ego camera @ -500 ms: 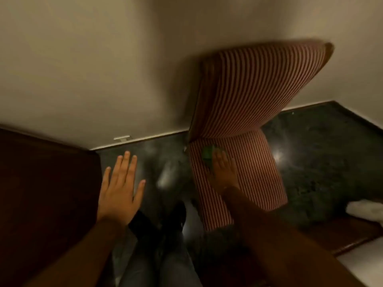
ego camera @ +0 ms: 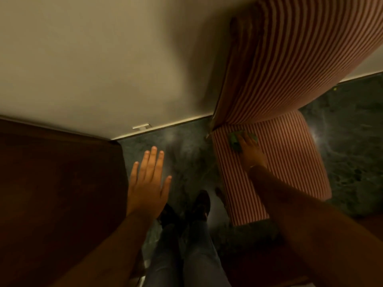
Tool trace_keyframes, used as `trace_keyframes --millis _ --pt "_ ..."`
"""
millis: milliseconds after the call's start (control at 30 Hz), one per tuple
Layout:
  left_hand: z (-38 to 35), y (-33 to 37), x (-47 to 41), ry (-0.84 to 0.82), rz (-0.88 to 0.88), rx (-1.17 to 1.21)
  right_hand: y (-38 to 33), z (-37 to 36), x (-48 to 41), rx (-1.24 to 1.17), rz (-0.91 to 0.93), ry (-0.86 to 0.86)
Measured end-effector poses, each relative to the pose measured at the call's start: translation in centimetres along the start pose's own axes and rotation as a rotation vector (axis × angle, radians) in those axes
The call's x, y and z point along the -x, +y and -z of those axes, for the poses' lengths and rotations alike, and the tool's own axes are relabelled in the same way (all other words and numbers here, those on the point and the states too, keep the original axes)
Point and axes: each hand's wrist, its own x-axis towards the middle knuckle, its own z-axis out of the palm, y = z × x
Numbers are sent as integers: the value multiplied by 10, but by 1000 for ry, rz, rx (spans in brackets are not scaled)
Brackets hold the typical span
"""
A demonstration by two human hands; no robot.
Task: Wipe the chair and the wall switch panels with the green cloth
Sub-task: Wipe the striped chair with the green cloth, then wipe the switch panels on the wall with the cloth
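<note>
The crumpled green cloth (ego camera: pixel 238 141) lies on the seat of the red-and-cream striped upholstered chair (ego camera: pixel 290 154), near the crease where the seat meets the backrest and close to the seat's left edge. The right hand (ego camera: pixel 249 151) presses down flat on it, fingers spread over the fabric, pinning it to the cushion rather than clenching it; green shows at the fingertips and along the left side of the hand. The seat's front and right edges are uncovered. The left hand (ego camera: pixel 148 183) hovers open and empty, fingers extended, above the dark marbled floor (ego camera: pixel 186 154), between the chair and a dark brown wooden panel (ego camera: pixel 58 193). A strip of open floor runs between them to the cream wall (ego camera: pixel 103 59), where the person's dark shoes (ego camera: pixel 199 206) stand.
</note>
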Motion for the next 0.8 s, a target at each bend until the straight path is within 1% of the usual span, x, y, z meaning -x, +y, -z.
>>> trace_keyframes --millis 133,200,267,333,400,433,467,500,533,567,667,733,800 --pt "39 -11 -2 50 2 -45 -17 13 22 -55 46 42" --pt "78 -17 -15 110 -26 -77 -37 24 47 -18 130 100" --pt "125 -22 -34 173 -48 -107 -63 35 76 -19 253 286" --pt "176 -24 -49 264 -48 -117 -92 40 99 -106 333 442" --pt "224 -27 -61 336 -38 -107 -122 61 111 -202 401 427" --pt "251 -33 -65 369 -36 -93 -143 84 121 -214 510 397" --pt "280 -38 -68 411 -29 -85 -165 106 130 -184 620 454" --pt "306 -45 -74 456 -27 -93 -186 132 140 -164 732 546" --pt "328 -50 -79 511 -26 -99 -201 147 147 -141 830 679" --pt "359 -59 -83 578 -34 -114 -219 170 160 -138 910 738" --pt "435 -79 -95 748 -54 -196 -265 230 197 -183 1039 916" --pt "479 -90 -98 861 -55 -190 -298 264 222 -203 1132 1047" --pt "520 -100 -102 963 -38 -148 -327 282 248 -379 1104 1092"
